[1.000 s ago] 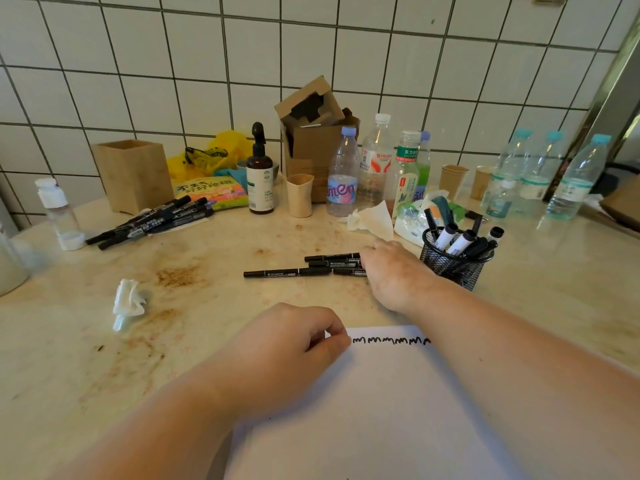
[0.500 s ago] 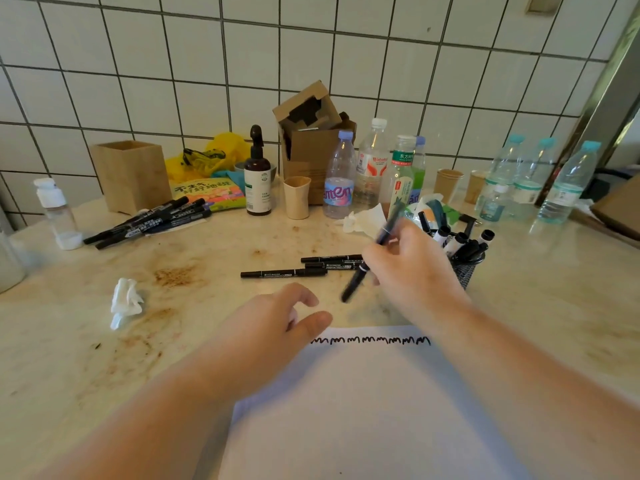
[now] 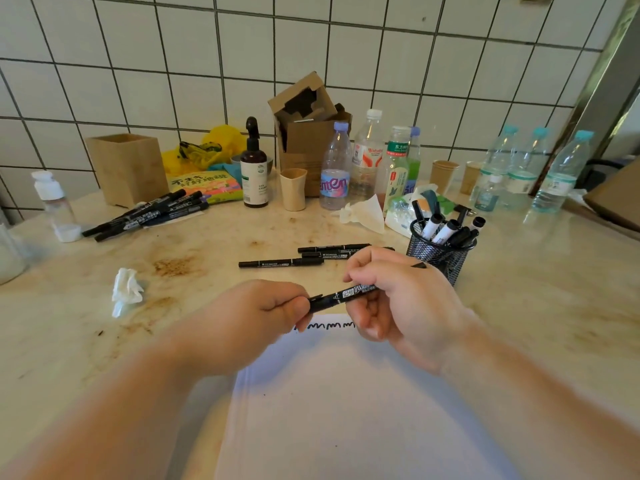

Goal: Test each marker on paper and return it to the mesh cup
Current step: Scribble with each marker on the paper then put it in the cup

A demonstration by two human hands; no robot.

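I hold 1 black marker (image 3: 341, 294) between both hands, above the top edge of the white paper (image 3: 346, 403). My right hand (image 3: 398, 299) is wrapped around the barrel, fingers curled over the white lettering. My left hand (image 3: 252, 317) pinches the marker's left end between thumb and forefinger. The marker lies almost level, tilted slightly up toward the right.

On the paper, a row of black squiggles (image 3: 329, 325) runs along the top edge, partly hidden behind my hands.

The black mesh cup (image 3: 438, 254) stands on the surface just beyond my right hand, to its right, with several markers upright in it, some with white barrels. A small group of black markers (image 3: 304, 258) lies flat on the surface just past my hands; I count at least 3, though my right hand hides their far ends. A larger pile of black markers (image 3: 145, 214) lies well to the left, in front of a wooden box (image 3: 126, 168).

A crumpled white tissue (image 3: 126, 291) sits on the stained surface (image 3: 536, 306) to the left of my left hand. Plastic bottles (image 3: 334, 168), a brown pump bottle (image 3: 254, 169) and an open cardboard box (image 3: 308, 133) stand along the tiled wall.
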